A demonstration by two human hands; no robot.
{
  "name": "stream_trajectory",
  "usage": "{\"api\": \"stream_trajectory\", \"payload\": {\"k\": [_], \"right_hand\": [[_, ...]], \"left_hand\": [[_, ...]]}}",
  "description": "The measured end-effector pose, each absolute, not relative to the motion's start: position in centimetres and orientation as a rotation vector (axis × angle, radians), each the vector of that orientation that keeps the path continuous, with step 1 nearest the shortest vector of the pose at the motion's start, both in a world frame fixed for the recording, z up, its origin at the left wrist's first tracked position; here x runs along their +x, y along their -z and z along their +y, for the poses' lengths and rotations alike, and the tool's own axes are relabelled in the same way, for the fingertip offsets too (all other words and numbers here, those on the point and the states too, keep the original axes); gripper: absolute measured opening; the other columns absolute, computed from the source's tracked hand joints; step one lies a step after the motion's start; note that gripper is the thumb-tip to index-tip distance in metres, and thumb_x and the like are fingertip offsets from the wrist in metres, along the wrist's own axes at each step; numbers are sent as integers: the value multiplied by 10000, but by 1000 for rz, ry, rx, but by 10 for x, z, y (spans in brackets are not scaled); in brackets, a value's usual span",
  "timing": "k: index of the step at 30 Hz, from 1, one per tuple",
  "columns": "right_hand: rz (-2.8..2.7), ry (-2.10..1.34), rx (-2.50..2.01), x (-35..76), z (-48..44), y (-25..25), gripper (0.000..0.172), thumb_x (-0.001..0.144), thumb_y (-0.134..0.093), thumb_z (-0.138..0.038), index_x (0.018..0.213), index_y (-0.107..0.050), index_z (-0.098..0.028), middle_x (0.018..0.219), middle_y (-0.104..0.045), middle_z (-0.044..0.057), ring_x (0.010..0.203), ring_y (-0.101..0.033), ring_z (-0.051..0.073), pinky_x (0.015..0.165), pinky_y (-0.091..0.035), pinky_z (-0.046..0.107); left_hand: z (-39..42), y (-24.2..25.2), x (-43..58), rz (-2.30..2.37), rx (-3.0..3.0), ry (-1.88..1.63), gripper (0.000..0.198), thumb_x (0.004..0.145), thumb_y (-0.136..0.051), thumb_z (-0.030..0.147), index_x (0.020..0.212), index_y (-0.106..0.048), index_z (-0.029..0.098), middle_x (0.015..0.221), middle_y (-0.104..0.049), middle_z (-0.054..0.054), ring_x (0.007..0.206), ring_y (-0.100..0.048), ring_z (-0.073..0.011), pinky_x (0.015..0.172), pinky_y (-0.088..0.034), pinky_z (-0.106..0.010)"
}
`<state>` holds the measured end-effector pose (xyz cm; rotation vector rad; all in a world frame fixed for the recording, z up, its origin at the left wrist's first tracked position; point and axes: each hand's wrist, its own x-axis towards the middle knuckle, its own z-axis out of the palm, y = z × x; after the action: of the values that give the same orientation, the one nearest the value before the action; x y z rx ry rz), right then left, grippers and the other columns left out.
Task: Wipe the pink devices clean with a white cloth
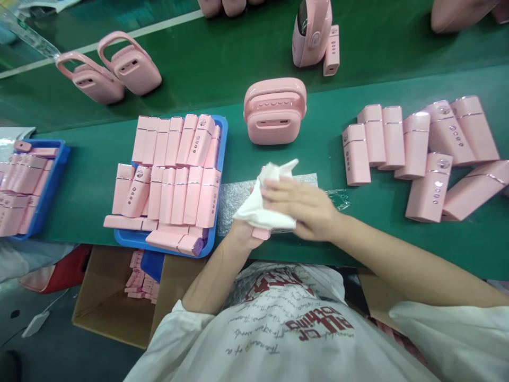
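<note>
In the head view my right hand (pixel 304 207) presses a white cloth (pixel 266 204) down over a pink device, its fingers together on the cloth. My left hand (pixel 242 232) is underneath, holding the pink device (pixel 261 233), whose lower end pokes out below the cloth. Most of the left fingers are hidden by the cloth. Both hands are above a strip of bubble wrap (pixel 234 199) on the green table (pixel 310 260). A pink speaker with a handle (pixel 274 114) stands just beyond them.
At the left, a blue tray (pixel 223 138) holds several pink devices, with another blue tray (pixel 59 164) farther left. Several pink devices (pixel 427 185) stand or lean at the right. An open cardboard box (pixel 111 302) sits below the table edge.
</note>
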<state>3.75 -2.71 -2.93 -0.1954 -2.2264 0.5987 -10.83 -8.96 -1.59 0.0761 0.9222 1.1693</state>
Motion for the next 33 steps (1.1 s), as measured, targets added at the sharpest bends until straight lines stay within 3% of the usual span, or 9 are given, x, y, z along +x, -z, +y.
{"api": "stream_trajectory", "payload": {"k": [3, 7, 10, 13, 18, 21, 26, 30, 33], "right_hand": [[-2212, -812, -212, 42, -24, 30, 319, 974, -394, -313, 1106, -666, -212, 1174, -704, 69, 1237, -582, 181, 1086, -455, 377], [-1477, -1180, -972, 46, -5, 29, 345, 942, -409, -447, 1105, -615, -223, 1147, -694, 99, 1088, -662, 239, 901, -564, 404], [-1040, -1424, -1058, 47, 9, 22, 408, 944, -317, -459, 1176, -544, -212, 1297, -606, 124, 1143, -624, 252, 847, -577, 393], [-1018, -1578, -955, 47, 10, 17, 440, 951, -257, -458, 1210, -523, -221, 1364, -560, 116, 1147, -617, 245, 848, -574, 380], [-1014, -1663, -936, 42, -3, 22, 435, 721, -726, -437, 1088, -597, -243, 1081, -699, 63, 979, -684, 246, 805, -591, 358], [-994, -1630, -938, 40, -9, 28, 392, 685, -782, -478, 965, -644, -240, 952, -713, 19, 974, -686, 241, 804, -597, 360], [-1360, -1270, -896, 44, -13, 33, 205, 878, -627, -398, 1032, -675, -272, 1042, -718, 4, 1077, -663, 236, 919, -568, 391], [-1988, -841, -500, 43, -22, 30, 313, 942, -496, -231, 1234, -604, -203, 1334, -609, 82, 1348, -470, 259, 1127, -405, 470], [-2261, -705, -122, 39, -34, 27, 320, 973, -417, -248, 1200, -608, -127, 1304, -625, 126, 1381, -425, 225, 1188, -306, 453]], "left_hand": [[-90, 9, -110, 805, 74, -1213, 598, 933, -353, 636, 1009, -647, 120, 731, -597, -41, 557, -549, -85, 463, -463, -167], [-92, 5, -115, 688, 140, -1227, 520, 838, -552, 629, 1054, -643, 164, 728, -504, -2, 452, -384, -33, 312, -280, -114], [-94, 7, -116, 629, 216, -1251, 513, 765, -697, 542, 1125, -639, 181, 741, -478, 14, 490, -401, -34, 340, -330, -104], [-94, 11, -115, 614, 253, -1279, 542, 740, -730, 539, 1138, -644, 182, 746, -502, 16, 518, -444, -45, 372, -383, -118], [-93, 14, -113, 687, 278, -1291, 459, 769, -698, 548, 1011, -655, 161, 705, -557, 9, 537, -508, -70, 394, -400, -138], [-92, 14, -111, 747, 259, -1271, 449, 774, -685, 564, 891, -642, 132, 666, -565, -2, 550, -532, -87, 414, -411, -154], [-89, 12, -107, 804, 171, -1188, 421, 893, -537, 544, 975, -635, 143, 691, -589, -7, 490, -507, -76, 401, -382, -165], [-88, 16, -105, 860, 61, -1095, 491, 973, -373, 500, 798, -626, 117, 593, -562, -22, 432, -494, -89, 375, -354, -184], [-88, 15, -107, 850, -13, -1066, 557, 986, -305, 520, 850, -652, 107, 587, -569, -32, 497, -561, -113, 472, -457, -212]]}}
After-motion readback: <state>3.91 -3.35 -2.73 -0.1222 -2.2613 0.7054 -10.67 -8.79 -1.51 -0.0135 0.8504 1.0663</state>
